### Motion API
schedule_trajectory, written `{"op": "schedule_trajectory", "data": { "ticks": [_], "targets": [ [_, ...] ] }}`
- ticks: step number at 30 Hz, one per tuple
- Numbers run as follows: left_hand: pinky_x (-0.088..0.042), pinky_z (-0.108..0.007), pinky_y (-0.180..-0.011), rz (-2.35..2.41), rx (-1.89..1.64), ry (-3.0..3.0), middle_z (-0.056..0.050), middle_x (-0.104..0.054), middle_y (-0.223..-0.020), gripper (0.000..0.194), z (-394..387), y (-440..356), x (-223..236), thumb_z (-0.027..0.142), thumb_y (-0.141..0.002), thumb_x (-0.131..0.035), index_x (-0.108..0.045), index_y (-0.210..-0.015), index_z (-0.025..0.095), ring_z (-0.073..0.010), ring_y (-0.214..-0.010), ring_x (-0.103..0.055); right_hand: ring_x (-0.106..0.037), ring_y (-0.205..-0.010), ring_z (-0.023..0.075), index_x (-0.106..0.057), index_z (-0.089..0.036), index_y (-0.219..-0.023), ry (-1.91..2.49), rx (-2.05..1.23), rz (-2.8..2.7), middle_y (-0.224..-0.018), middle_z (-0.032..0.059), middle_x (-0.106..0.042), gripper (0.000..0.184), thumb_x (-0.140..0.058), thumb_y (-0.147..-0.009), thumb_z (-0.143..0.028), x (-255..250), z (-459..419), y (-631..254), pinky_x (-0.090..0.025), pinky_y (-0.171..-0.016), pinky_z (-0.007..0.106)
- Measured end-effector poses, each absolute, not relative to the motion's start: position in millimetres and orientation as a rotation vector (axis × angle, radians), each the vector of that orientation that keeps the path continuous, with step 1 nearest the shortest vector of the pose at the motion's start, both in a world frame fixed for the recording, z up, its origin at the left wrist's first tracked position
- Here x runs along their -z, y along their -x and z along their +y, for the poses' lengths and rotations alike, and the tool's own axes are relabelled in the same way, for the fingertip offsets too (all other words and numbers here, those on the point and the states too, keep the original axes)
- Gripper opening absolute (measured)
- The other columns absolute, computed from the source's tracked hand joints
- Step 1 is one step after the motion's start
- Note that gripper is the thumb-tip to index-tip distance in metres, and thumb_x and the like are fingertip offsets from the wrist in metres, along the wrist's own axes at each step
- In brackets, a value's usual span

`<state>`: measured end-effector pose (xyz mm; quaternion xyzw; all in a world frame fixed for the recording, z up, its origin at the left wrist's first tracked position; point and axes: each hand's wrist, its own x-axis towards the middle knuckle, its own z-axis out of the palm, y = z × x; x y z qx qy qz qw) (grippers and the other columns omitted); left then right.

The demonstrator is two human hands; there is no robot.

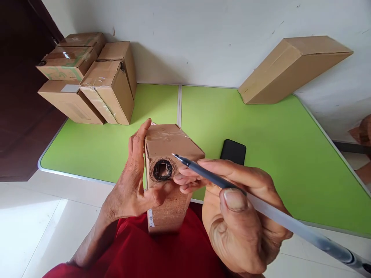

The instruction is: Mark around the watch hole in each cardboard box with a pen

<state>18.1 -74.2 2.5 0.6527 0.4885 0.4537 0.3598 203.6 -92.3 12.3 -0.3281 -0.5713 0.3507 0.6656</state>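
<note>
My left hand (133, 181) grips a small taped cardboard box (168, 143) held upright in front of my red shirt, thumb on its near face and fingers along its left side. A hole ringed with black pen scribble (162, 170) is in the box's near face. My right hand (232, 208) pinches a grey pen (203, 173), its tip just right of and above the hole, and the fingertips touch the box's right edge.
A green table (275, 154) spans the view. A black phone (233, 151) lies on it just right of the box. Several stacked cardboard boxes (92, 81) sit at the back left; a long carton (290, 67) leans on the wall at back right.
</note>
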Motion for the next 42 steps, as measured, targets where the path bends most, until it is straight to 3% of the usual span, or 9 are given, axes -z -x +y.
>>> {"op": "schedule_trajectory", "data": {
  "ticks": [3, 11, 15, 19, 22, 30, 37, 42],
  "targets": [
    [-0.041, -0.070, -0.139, 1.204, -1.116, -1.780, -0.010, -0.041, -0.178, 0.112, -72.3, -18.1, 1.6, 0.036, -0.088, -0.087, -0.025, -0.182, 0.045, -0.0465, -0.164, -0.045, -0.087, -0.090, 0.0266, -0.080, -0.028, -0.135, 0.755, -0.765, -1.290, -0.111, 0.0053, -0.088, 0.028, -0.059, -0.116, -0.029, -10.3, -93.3, -208.4, -0.075, -0.074, 0.044],
    [-0.037, -0.072, -0.142, 1.211, -1.130, -1.793, -0.012, -0.048, -0.172, 0.117, -68.7, -24.3, -3.0, 0.054, -0.082, -0.094, -0.029, -0.179, 0.043, -0.0500, -0.168, -0.039, -0.081, -0.073, 0.0246, -0.084, -0.028, -0.116, 0.799, -0.638, -1.410, -0.092, 0.0040, -0.086, 0.020, -0.070, -0.104, -0.020, -12.2, -89.9, -219.4, -0.069, -0.060, 0.041],
    [-0.038, -0.069, -0.143, 1.208, -1.108, -1.818, -0.013, -0.045, -0.172, 0.121, -70.9, -24.0, -2.3, 0.045, -0.082, -0.092, -0.023, -0.181, 0.040, -0.0486, -0.171, -0.036, -0.083, -0.082, 0.0215, -0.085, -0.027, -0.112, 0.755, -0.659, -1.516, -0.097, 0.0013, -0.088, 0.035, -0.071, -0.092, -0.002, -24.8, -87.0, -219.3, -0.069, -0.068, 0.035],
    [-0.040, -0.067, -0.143, 1.208, -1.122, -1.849, -0.010, -0.038, -0.179, 0.124, -72.3, -23.3, 1.3, 0.034, -0.078, -0.090, -0.023, -0.182, 0.043, -0.0491, -0.176, -0.028, -0.083, -0.085, 0.0209, -0.085, -0.025, -0.114, 0.728, -0.686, -1.547, -0.099, 0.0004, -0.088, 0.037, -0.072, -0.091, 0.001, -29.3, -86.5, -220.7, -0.069, -0.072, 0.035],
    [-0.040, -0.067, -0.143, 1.211, -1.132, -1.864, -0.009, -0.037, -0.181, 0.126, -72.4, -24.5, 2.2, 0.035, -0.076, -0.093, -0.024, -0.181, 0.045, -0.0501, -0.177, -0.025, -0.080, -0.081, 0.0208, -0.084, -0.024, -0.112, 0.742, -0.684, -1.524, -0.096, 0.0004, -0.087, 0.037, -0.069, -0.091, 0.002, -26.1, -88.3, -222.3, -0.066, -0.069, 0.037],
    [-0.036, -0.070, -0.143, 1.205, -1.093, -1.882, -0.009, -0.046, -0.173, 0.118, -69.9, -23.8, -0.5, 0.043, -0.086, -0.092, -0.024, -0.182, 0.044, -0.0489, -0.169, -0.034, -0.070, -0.070, 0.0203, -0.084, -0.025, -0.108, 0.794, -0.542, -1.360, -0.089, 0.0018, -0.082, 0.022, -0.068, -0.101, -0.012, -10.8, -85.9, -226.5, -0.057, -0.062, 0.038],
    [-0.036, -0.073, -0.139, 1.173, -1.094, -1.872, -0.009, -0.038, -0.175, 0.120, -67.9, -19.4, 6.8, 0.047, -0.085, -0.092, -0.022, -0.183, 0.050, -0.0497, -0.165, -0.037, -0.065, -0.063, 0.0175, -0.085, -0.025, -0.110, 0.787, -0.614, -1.204, -0.081, 0.0006, -0.072, 0.009, -0.076, -0.108, -0.025, -11.4, -83.4, -221.7, -0.053, -0.057, 0.034],
    [-0.039, -0.075, -0.135, 1.177, -1.155, -1.803, -0.007, -0.039, -0.178, 0.111, -69.4, -15.9, 11.5, 0.060, -0.091, -0.089, -0.025, -0.181, 0.054, -0.0485, -0.164, -0.041, -0.062, -0.054, 0.0149, -0.077, -0.025, -0.091, 0.786, -0.647, -0.950, -0.082, -0.0007, -0.068, 0.025, -0.078, -0.111, -0.040, -19.1, -66.8, -231.9, -0.047, -0.044, 0.029]
  ]
}}
